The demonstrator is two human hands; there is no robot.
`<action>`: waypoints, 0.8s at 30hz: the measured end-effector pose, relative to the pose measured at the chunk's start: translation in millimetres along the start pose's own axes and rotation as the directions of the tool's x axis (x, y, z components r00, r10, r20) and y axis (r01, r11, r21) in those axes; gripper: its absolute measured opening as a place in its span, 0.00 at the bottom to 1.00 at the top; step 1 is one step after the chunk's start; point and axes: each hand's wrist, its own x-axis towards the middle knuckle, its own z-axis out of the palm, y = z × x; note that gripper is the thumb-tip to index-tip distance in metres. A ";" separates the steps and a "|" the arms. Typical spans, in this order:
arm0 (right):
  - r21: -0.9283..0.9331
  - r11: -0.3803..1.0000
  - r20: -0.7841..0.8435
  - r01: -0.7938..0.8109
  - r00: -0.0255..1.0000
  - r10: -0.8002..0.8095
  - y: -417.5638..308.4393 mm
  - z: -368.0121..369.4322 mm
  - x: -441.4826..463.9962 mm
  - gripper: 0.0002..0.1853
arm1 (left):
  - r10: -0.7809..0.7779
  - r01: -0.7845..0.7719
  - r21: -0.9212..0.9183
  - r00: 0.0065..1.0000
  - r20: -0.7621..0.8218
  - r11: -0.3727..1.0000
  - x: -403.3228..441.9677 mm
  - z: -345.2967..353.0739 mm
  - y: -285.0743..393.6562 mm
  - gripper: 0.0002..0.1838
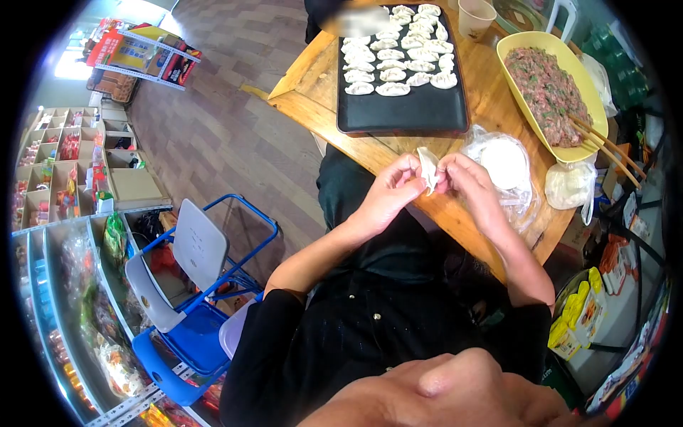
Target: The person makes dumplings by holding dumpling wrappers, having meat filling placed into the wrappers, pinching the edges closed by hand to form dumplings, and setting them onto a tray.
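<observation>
Between my two hands, over the near edge of the table, is a pale folded dumpling (pixel 427 168). My left hand (pixel 393 186) pinches its left side. The fingers of my right hand (pixel 464 179) close on its right edge. Beyond them a black tray (pixel 398 114) bears rows of folded dumplings (pixel 392 75). To the right of my right hand, a stack of round white wrappers (pixel 504 162) lies in a clear plastic bag. A yellow bowl (pixel 506 46) holds minced meat filling (pixel 544 96) with green bits, and chopsticks (pixel 605 146) rest in it.
The wooden table (pixel 313 92) has a paper cup (pixel 475 18) at its far side. A knotted plastic bag (pixel 569 186) is by the right edge. Blue folding chairs (pixel 203 334) and stocked shelves (pixel 64 299) stand at left.
</observation>
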 end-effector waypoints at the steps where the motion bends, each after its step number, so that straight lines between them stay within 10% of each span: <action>1: 0.010 1.000 0.002 0.021 1.000 -0.021 1.0 1.4 0.1 0.07 | 0.032 -0.033 0.022 0.999 0.015 0.999 -0.1 4.4 2.1 0.05; 4: -0.281 0.958 -0.022 0.052 0.998 -0.061 2.3 5.2 -1.9 0.07 | 0.001 0.000 0.066 1.000 -0.014 0.998 -4.0 8.4 1.2 0.04; 11: -0.262 0.953 -0.060 0.153 0.983 -0.174 3.0 4.6 -3.7 0.08 | -0.101 0.095 -0.272 0.995 -0.008 0.958 -8.6 -13.6 -17.7 0.04; 20: -0.184 0.982 0.047 0.044 0.998 -0.036 -3.0 6.4 -7.0 0.07 | -0.027 0.027 -0.055 1.000 0.007 0.998 -7.6 -2.0 -2.8 0.03; 24: -0.187 0.981 0.050 0.049 0.998 -0.040 0.5 6.5 -7.1 0.06 | -0.062 0.054 -0.270 0.998 -0.018 0.961 -3.2 -2.6 -8.4 0.04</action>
